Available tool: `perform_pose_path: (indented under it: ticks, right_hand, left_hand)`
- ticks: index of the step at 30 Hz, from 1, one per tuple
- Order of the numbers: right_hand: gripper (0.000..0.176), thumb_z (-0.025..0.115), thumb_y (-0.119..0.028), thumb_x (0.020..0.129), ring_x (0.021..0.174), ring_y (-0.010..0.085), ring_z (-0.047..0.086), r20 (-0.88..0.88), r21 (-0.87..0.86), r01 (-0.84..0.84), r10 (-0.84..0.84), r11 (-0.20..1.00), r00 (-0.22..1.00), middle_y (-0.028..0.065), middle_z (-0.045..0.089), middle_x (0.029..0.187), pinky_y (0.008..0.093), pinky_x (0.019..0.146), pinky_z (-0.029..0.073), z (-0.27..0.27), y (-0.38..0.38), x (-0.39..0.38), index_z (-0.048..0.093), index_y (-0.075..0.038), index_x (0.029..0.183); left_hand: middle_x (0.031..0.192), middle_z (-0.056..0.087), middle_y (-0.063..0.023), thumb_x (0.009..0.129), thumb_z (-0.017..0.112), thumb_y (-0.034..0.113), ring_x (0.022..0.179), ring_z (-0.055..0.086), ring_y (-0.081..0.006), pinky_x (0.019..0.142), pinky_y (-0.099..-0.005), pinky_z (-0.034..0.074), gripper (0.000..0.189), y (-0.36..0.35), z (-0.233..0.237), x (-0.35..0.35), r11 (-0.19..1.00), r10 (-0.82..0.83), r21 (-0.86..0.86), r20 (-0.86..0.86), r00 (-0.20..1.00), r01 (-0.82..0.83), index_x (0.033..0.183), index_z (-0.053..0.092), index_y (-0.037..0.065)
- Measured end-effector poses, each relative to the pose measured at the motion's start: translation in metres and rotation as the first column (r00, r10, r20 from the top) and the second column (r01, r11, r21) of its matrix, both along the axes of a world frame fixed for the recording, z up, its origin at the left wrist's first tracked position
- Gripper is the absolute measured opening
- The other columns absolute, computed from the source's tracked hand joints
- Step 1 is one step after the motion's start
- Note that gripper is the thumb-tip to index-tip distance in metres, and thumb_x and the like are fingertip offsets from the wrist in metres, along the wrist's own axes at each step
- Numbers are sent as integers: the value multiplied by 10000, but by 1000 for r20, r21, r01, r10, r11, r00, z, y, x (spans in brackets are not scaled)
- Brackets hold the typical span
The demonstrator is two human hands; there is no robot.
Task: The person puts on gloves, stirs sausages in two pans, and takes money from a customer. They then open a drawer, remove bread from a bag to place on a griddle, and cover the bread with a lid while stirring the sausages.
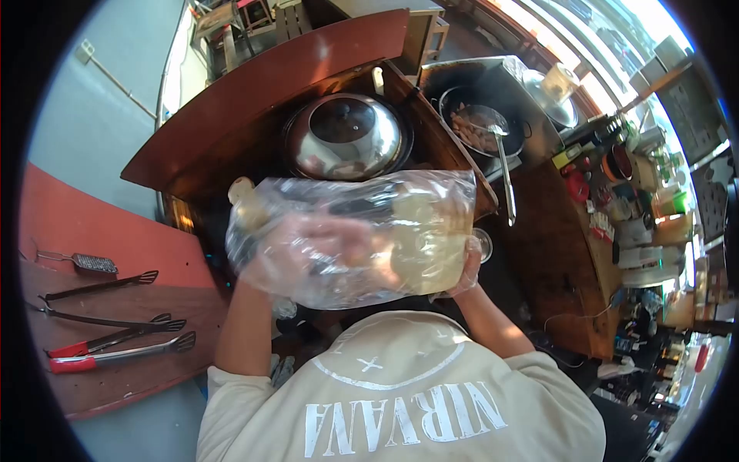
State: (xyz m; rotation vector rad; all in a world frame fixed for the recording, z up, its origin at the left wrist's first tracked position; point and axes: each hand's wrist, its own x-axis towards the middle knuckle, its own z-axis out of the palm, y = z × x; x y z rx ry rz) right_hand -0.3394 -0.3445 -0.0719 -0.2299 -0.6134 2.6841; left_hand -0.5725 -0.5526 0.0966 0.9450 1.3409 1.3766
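A large clear plastic bag (431,192) is stretched across in front of my chest. Inside it, toward the right, lies a pale yellowish mass (423,246) whose kind I cannot make out through the shiny film. My right hand (469,266) grips the bag's right end, fingers curled round its edge. On the left, my left hand (308,242) is within the bag, seen through the plastic. Its fingers look stretched out toward the pale mass, though they are blurred, and nothing shows in them. Just beyond the bag sits a wok with a domed metal lid (346,142).
To the right, a wok of frying food (469,138) has a metal skimmer (504,165) resting across it. Several tongs (127,358) and a small grater (94,263) hang or lie on the left red board. Jars and containers (647,254) crowd the right shelf.
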Motion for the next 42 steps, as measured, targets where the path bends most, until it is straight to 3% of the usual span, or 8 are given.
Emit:
perform_pose_path:
  ticks: [7,9,13,20,25,27,32,42]
  right_hand:
    - [929,792,-409,697,1198,220,535,26,469,-57,50,882,998,97,515,1321,373,1001,457,65,-18,-18,362,-34,1430]
    - [947,788,-419,696,1212,227,525,27,432,-70,64,899,998,101,506,1340,377,1024,436,75,-20,-17,351,-25,1439]
    - [951,768,-436,714,1219,223,521,40,365,-93,85,926,996,113,493,1361,379,1032,430,73,-11,-10,335,-18,1451]
    - [964,747,-453,716,1219,229,516,16,225,-147,148,963,989,133,484,1359,374,1032,426,44,-3,-6,319,-2,1453]
    - [913,726,-422,750,1222,222,493,-73,424,-124,170,897,983,119,480,1336,369,1032,410,49,-8,-12,308,-7,1448]
    - [877,700,-415,778,1232,219,483,29,623,-165,189,764,982,108,469,1349,374,1039,405,22,5,-16,303,-14,1450]
    - [758,619,-502,837,1175,308,587,-10,-37,-396,396,918,918,170,542,1336,473,1003,491,27,11,-22,423,-35,1401]
    - [670,661,-389,827,1135,281,603,123,-36,-676,674,736,728,124,572,1274,464,969,516,-6,10,-36,428,-108,1389]
  left_hand:
    - [1207,610,-66,778,787,210,1102,578,-190,1006,-368,459,636,43,-44,77,970,211,179,-265,941,-167,1327,505,56]
    - [1122,627,-74,693,813,107,1061,590,-156,969,-324,460,570,44,-45,81,917,380,152,-614,692,-368,1192,547,34]
    - [1158,622,-59,731,762,59,1077,593,-175,959,-321,467,548,41,-34,98,856,488,211,-26,872,-473,1230,538,16]
    - [1166,625,-74,812,659,110,1089,589,-162,977,-308,448,445,32,-19,106,844,534,-38,154,831,-535,1234,564,5]
    - [1001,693,-66,799,646,57,919,643,-138,842,-302,505,332,41,-37,97,859,374,-104,-544,752,-502,1128,638,8]
    - [992,697,-81,795,650,50,914,647,-151,836,-309,505,334,40,-29,98,851,423,-93,-462,779,-517,1125,641,3]
    - [987,701,-166,799,682,131,914,664,-259,840,-351,504,356,19,11,100,845,424,-88,-491,761,-528,1117,643,-25]
    - [1003,695,-211,773,664,111,906,674,-301,839,-355,508,351,-8,5,98,796,363,-135,-674,644,-590,1095,654,-28]
